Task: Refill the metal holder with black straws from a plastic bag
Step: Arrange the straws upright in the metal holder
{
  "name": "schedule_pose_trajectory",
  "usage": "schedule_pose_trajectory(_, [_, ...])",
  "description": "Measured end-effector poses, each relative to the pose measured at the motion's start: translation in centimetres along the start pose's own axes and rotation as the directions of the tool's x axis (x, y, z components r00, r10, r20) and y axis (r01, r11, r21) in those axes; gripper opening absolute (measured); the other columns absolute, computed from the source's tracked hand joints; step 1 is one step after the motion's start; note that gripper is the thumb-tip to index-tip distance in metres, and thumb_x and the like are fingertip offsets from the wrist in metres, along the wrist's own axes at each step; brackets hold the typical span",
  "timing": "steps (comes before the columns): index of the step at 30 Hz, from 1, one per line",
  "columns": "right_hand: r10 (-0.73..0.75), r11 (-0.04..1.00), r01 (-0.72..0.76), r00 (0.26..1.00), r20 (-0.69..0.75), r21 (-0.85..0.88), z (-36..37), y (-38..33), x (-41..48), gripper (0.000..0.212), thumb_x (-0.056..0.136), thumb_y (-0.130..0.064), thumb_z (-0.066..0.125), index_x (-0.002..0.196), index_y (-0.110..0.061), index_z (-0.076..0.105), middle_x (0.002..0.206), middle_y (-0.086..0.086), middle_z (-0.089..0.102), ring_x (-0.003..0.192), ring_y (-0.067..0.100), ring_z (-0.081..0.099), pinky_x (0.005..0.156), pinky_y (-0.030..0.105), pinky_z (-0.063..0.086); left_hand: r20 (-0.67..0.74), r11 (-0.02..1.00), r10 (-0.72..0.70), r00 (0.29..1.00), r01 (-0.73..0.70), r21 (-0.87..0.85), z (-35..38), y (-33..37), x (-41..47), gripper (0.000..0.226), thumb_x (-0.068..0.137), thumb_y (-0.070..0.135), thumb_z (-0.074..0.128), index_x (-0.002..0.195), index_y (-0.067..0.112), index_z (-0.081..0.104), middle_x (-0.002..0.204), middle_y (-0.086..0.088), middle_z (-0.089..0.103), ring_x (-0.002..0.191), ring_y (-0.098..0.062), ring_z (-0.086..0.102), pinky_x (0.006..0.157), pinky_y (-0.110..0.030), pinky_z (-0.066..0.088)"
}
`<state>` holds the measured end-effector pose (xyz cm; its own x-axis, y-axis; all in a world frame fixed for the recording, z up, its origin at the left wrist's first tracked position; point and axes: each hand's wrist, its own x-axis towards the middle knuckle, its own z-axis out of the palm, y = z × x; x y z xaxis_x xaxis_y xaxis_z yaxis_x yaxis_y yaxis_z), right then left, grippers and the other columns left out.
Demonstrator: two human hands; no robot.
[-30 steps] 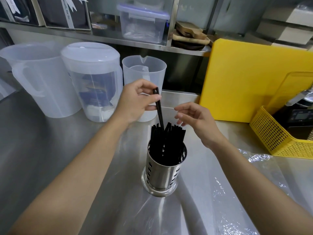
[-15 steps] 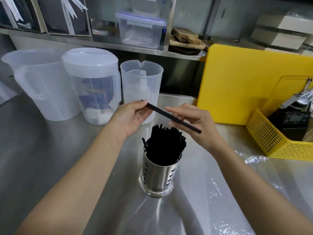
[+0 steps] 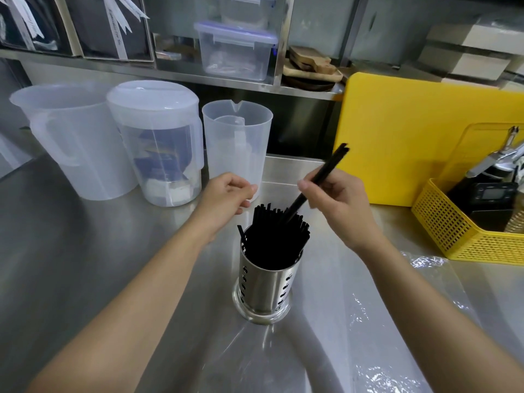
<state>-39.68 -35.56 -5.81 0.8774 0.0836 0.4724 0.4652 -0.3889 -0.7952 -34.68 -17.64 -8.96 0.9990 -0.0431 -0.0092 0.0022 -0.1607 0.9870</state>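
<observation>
- Steel worktop [image 3: 85, 251] carried the holder [image 3: 265, 290], already packed with straws [image 3: 273, 236]; the clear bag [image 3: 368, 321] lay flat beside it.
- Right hand [image 3: 337, 205] pinched one straw [image 3: 326, 173], tilted, its lower end among the bundle.
- Left hand [image 3: 226, 199] hovered loosely curled, holding nothing.
- Risk: pushed at that slant into the crowded bundle, it could bend or knock others out.
</observation>
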Motion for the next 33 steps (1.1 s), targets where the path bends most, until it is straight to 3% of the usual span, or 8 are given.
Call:
schedule_pose_trajectory(3, [0.095, 0.995, -0.088, 0.983, 0.155, -0.054, 0.2, 1.0, -0.3, 0.013, 0.083, -0.025, 0.065, 0.073, -0.019, 0.060, 0.053, -0.008, 0.045, 0.050, 0.005, 0.039, 0.051, 0.015, 0.032, 0.013, 0.999, 0.030, 0.999, -0.030, 0.026, -0.1, -0.8, -0.1, 0.007, 0.083, 0.022, 0.064, 0.082, 0.017, 0.059, 0.087, -0.009, 0.065, 0.075, -0.016, 0.061, 0.075, -0.030, 0.049])
schedule_pose_trajectory(7, [0.141, 0.990, -0.139, 0.988, 0.064, -0.035, 0.4, 2.2, -0.5, 0.017, 0.083, -0.028, 0.065, 0.086, -0.011, 0.064, 0.047, -0.012, 0.044, 0.048, 0.003, 0.038, 0.049, 0.013, 0.031, 0.061, 0.997, 0.053, 0.997, -0.056, 0.058, -0.1, -1.7, 0.0, 0.006, 0.081, 0.021, 0.065, 0.086, 0.020, 0.062, 0.091, -0.006, 0.064, 0.084, -0.015, 0.060, 0.078, -0.024, 0.046])
schedule_pose_trajectory(11, [0.206, 0.975, -0.204, 0.979, 0.010, -0.090, 0.5, 3.1, 0.0, 0.010, 0.086, -0.023, 0.062, 0.077, -0.018, 0.062, 0.057, -0.005, 0.052, 0.059, 0.011, 0.049, 0.057, 0.022, 0.041, 0.201, 0.989, 0.065, 0.977, -0.090, 0.116, 0.1, -2.2, 0.1, 0.028, 0.077, 0.014, 0.070, 0.104, 0.011, 0.062, 0.099, -0.003, 0.063, 0.089, -0.012, 0.059, 0.077, -0.012, 0.046])
schedule_pose_trajectory(13, [0.233, 0.965, -0.230, 0.972, 0.009, -0.124, 0.6, 3.6, 0.3, 0.013, 0.086, -0.021, 0.062, 0.073, -0.023, 0.061, 0.062, -0.005, 0.056, 0.060, 0.005, 0.052, 0.060, 0.021, 0.044, 0.265, 0.981, 0.050, 0.963, -0.097, 0.166, 0.3, -2.5, 0.2, 0.034, 0.076, 0.010, 0.071, 0.108, 0.010, 0.061, 0.103, -0.004, 0.063, 0.093, -0.013, 0.059, 0.084, -0.018, 0.046])
schedule_pose_trajectory(15, [0.234, 0.961, -0.223, 0.971, 0.051, -0.165, 0.8, 3.9, 0.6, 0.010, 0.085, -0.019, 0.062, 0.076, -0.020, 0.063, 0.069, -0.007, 0.059, 0.062, -0.004, 0.052, 0.058, 0.010, 0.040, 0.296, 0.976, 0.037, 0.955, -0.098, 0.195, 0.5, -2.7, 0.3, 0.033, 0.076, 0.006, 0.070, 0.107, 0.010, 0.060, 0.100, -0.003, 0.064, 0.093, -0.015, 0.060, 0.087, -0.024, 0.047])
schedule_pose_trajectory(20, [0.282, 0.936, -0.211, 0.928, 0.243, -0.282, 1.8, 5.1, 1.4, 0.014, 0.083, -0.028, 0.064, 0.093, -0.018, 0.065, 0.091, -0.006, 0.062, 0.086, 0.005, 0.055, 0.068, 0.015, 0.039, 0.238, 0.984, 0.055, 0.970, -0.093, 0.152, 0.7, -3.2, 0.2, 0.019, 0.077, 0.003, 0.068, 0.089, 0.018, 0.065, 0.081, 0.004, 0.067, 0.080, -0.009, 0.064, 0.076, -0.019, 0.048])
schedule_pose_trajectory(26, [0.322, 0.927, -0.244, 0.906, 0.274, -0.283, 3.1, 5.5, 2.1, 0.036, 0.079, -0.029, 0.069, 0.112, -0.020, 0.058, 0.101, -0.006, 0.059, 0.094, 0.008, 0.054, 0.076, 0.015, 0.042, 0.179, 0.995, 0.042, 0.983, -0.057, 0.083, 0.7, -3.3, -0.2, 0.023, 0.078, 0.007, 0.069, 0.082, 0.028, 0.061, 0.084, -0.001, 0.071, 0.078, -0.014, 0.068, 0.073, -0.020, 0.050])
schedule_pose_trajectory(33, [0.332, 0.933, -0.242, 0.866, 0.375, -0.268, 3.3, 5.1, 2.5, 0.016, 0.080, -0.021, 0.068, 0.095, -0.023, 0.063, 0.086, -0.009, 0.059, 0.083, 0.011, 0.056, 0.069, 0.018, 0.047, 0.205, 1.000, 0.008, 0.979, -0.009, 0.007, 0.8, -3.5, -0.3, 0.026, 0.079, -0.001, 0.065, 0.082, 0.024, 0.057, 0.079, 0.004, 0.068, 0.072, -0.009, 0.064, 0.069, -0.018, 0.048])
